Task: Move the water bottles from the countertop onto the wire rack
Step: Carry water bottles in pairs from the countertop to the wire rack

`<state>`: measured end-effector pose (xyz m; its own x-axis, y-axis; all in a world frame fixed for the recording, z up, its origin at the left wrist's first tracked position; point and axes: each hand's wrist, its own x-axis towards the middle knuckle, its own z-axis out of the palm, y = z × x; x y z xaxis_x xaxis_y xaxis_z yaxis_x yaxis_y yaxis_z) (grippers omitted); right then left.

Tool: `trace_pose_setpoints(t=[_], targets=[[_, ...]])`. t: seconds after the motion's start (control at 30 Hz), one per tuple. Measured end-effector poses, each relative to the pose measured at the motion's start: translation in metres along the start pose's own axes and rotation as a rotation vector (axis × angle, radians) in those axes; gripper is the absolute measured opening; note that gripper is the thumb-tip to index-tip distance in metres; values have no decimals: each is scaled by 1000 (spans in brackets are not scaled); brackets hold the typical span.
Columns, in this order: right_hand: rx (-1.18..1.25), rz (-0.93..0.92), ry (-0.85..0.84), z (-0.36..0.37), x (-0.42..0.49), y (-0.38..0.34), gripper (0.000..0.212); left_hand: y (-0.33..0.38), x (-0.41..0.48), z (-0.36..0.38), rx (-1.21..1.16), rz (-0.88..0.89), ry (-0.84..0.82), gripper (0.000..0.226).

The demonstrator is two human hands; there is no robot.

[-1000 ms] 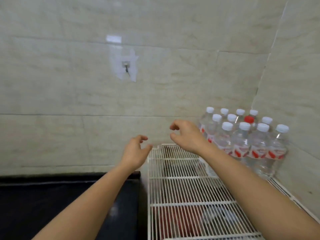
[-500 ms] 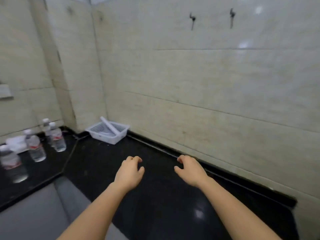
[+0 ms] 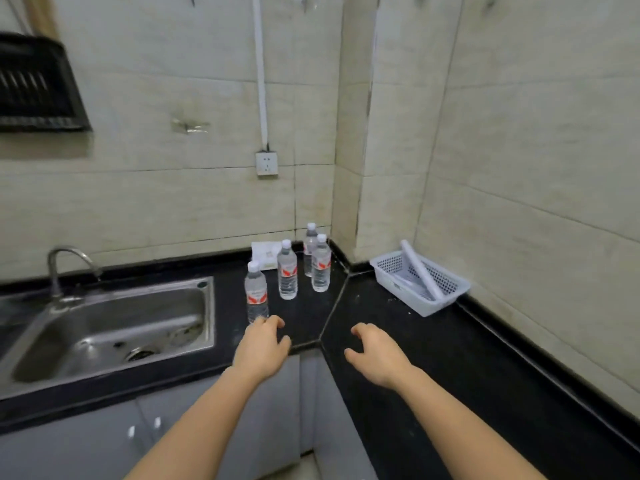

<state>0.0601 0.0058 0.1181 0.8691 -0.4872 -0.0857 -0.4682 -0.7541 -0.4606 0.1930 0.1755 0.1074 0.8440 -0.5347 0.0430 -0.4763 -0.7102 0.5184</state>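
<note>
Head view: four water bottles stand upright on the black countertop (image 3: 433, 344), grouped near the wall corner, to the right of the steel sink (image 3: 138, 306). The nearest bottle (image 3: 256, 292) stands closest to the sink; the second bottle (image 3: 287, 270) and third bottle (image 3: 320, 263) stand behind it, and the rear bottle (image 3: 310, 245) is partly hidden by the third. All carry white caps and red-marked labels.

The left hand (image 3: 261, 348) holds nothing, fingers loosely curled, its fingertips at the base of the nearest bottle (contact cannot be confirmed). The right hand (image 3: 377, 355) is likewise empty, fingers loosely bent, palm down over the countertop and well apart from the bottles.

A white basket (image 3: 426, 308) sits against the right wall with a white roll (image 3: 420, 270) inside.
</note>
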Motion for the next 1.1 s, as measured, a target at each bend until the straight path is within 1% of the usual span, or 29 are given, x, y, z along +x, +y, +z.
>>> trace_pose_setpoints(t=[0.13, 0.33, 0.47, 0.53, 0.63, 0.73, 0.8, 0.9, 1.0, 1.1], targets=[[15, -48, -44, 5, 109, -18, 54, -35, 83, -9, -24, -99, 42, 33], [93, -13, -99, 21, 232, -35, 62, -73, 163, -6, -51, -215, 60, 38], [99, 0, -156, 48, 288, -48, 62, -101, 203, 5, -119, -333, 6, 55], [116, 19, -161, 59, 316, -54, 60, -114, 224, 12, -153, -353, -34, 68], [185, 83, -158, 72, 356, -61, 60, -131, 255, 19, -229, -331, -81, 82], [302, 149, -114, 79, 396, -71, 72, -149, 285, 23, -400, -210, -131, 77], [377, 164, -73, 82, 422, -78, 74, -161, 303, 25, -481, -166, -209, 76], [434, 187, -47, 85, 457, -92, 84, -174, 325, 28, -466, -140, -357, 74], [452, 198, -40, 91, 479, -105, 69, -181, 343, 28, -430, -97, -436, 67], [452, 194, -18, 99, 486, -109, 56, -184, 358, 27, -429, -71, -459, 66]])
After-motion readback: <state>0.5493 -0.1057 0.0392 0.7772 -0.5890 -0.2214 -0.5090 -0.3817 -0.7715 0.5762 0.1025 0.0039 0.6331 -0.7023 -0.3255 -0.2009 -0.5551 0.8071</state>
